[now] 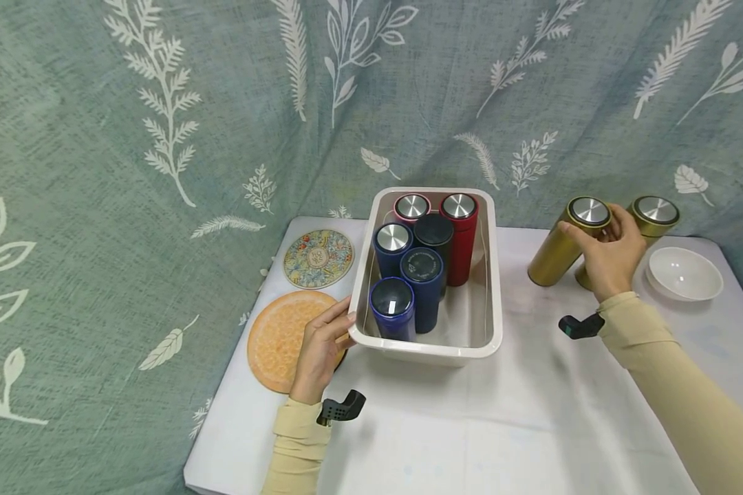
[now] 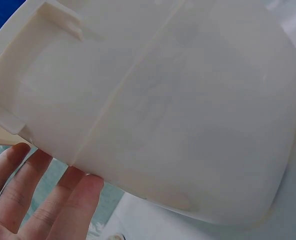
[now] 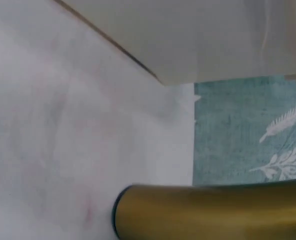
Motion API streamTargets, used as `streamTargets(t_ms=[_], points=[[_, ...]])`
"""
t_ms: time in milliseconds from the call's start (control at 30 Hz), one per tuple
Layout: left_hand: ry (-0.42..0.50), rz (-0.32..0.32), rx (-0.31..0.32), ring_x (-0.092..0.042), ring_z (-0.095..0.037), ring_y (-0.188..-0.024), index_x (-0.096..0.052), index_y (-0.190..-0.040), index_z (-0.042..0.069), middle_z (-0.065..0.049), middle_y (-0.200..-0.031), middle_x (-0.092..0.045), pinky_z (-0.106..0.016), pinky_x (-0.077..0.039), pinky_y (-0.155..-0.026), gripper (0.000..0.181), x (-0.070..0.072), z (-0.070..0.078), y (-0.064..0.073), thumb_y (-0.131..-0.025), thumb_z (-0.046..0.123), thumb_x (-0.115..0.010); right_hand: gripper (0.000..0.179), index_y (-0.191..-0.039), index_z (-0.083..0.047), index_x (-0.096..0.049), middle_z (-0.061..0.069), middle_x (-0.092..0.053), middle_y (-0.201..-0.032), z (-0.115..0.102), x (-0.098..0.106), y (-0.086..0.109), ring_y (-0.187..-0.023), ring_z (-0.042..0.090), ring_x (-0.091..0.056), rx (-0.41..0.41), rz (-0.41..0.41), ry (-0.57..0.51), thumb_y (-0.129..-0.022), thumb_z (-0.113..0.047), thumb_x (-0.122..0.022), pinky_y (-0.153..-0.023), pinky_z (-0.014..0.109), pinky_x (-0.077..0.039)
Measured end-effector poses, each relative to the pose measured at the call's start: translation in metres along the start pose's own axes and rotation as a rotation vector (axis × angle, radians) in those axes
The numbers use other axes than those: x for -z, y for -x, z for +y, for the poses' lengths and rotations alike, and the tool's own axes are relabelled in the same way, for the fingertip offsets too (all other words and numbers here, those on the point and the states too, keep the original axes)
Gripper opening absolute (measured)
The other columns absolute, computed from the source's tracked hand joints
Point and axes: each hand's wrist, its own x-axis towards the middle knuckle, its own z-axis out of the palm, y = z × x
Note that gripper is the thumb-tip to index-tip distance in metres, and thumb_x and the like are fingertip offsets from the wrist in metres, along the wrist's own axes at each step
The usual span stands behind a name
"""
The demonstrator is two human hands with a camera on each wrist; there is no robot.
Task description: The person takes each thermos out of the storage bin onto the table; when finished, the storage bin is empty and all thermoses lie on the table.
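Between the thumb and fingers of the right grip [image 1: 613,258], a gold vacuum flask [image 1: 554,251] is pinched near its metallic lid and leans over the counter [image 1: 470,426], though whether its base touches cannot be told. Just right of that grip and partly hidden by it, a second gold flask [image 1: 656,211] is likewise outside. Well to its left, six flasks [image 1: 424,299] in red, black and blue already stand inside the white plastic bin [image 1: 427,349], whose near-left rim the left grip [image 1: 320,349] pinches, leaving only the gold pair out.
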Motion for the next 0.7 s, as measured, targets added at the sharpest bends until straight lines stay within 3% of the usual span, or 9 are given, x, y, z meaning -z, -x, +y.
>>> streamTargets(t_ms=[233,500,700], points=[[-0.002,-0.003,0.001,-0.070,-0.008,-0.094,-0.057,-0.140,0.002,0.004,-0.121,-0.073,-0.031,-0.053,-0.079,0.048,0.0003,-0.0010,-0.0013,-0.094,0.009,-0.062,0.067,-0.132,-0.018,-0.062,-0.002,-0.067,-0.129,0.0014,0.0008,-0.0037,-0.111,0.007,-0.062,-0.012,-0.003,0.020,-0.072,-0.011,-0.090,-0.092,0.016,-0.046],[-0.013,0.006,0.011,-0.069,-0.010,-0.093,-0.056,-0.142,0.003,0.002,-0.123,-0.072,-0.036,-0.054,-0.083,0.048,0.0002,-0.0012,-0.0018,-0.094,0.008,-0.061,0.066,-0.132,-0.016,-0.062,-0.005,-0.068,-0.122,0.0006,-0.0023,-0.0061,-0.108,0.006,-0.061,-0.018,-0.024,-0.026,-0.072,-0.006,-0.089,-0.090,0.018,-0.044],[-0.029,0.007,0.004,-0.069,-0.010,-0.095,-0.056,-0.142,0.003,-0.002,-0.130,-0.070,-0.037,-0.053,-0.084,0.048,-0.0011,-0.0014,-0.0019,-0.095,0.009,-0.060,0.066,-0.132,-0.019,-0.062,-0.006,-0.067,-0.124,0.0052,-0.0028,-0.0094,-0.112,0.005,-0.061,0.004,-0.025,0.036,-0.073,-0.009,-0.088,-0.091,0.018,-0.044]])
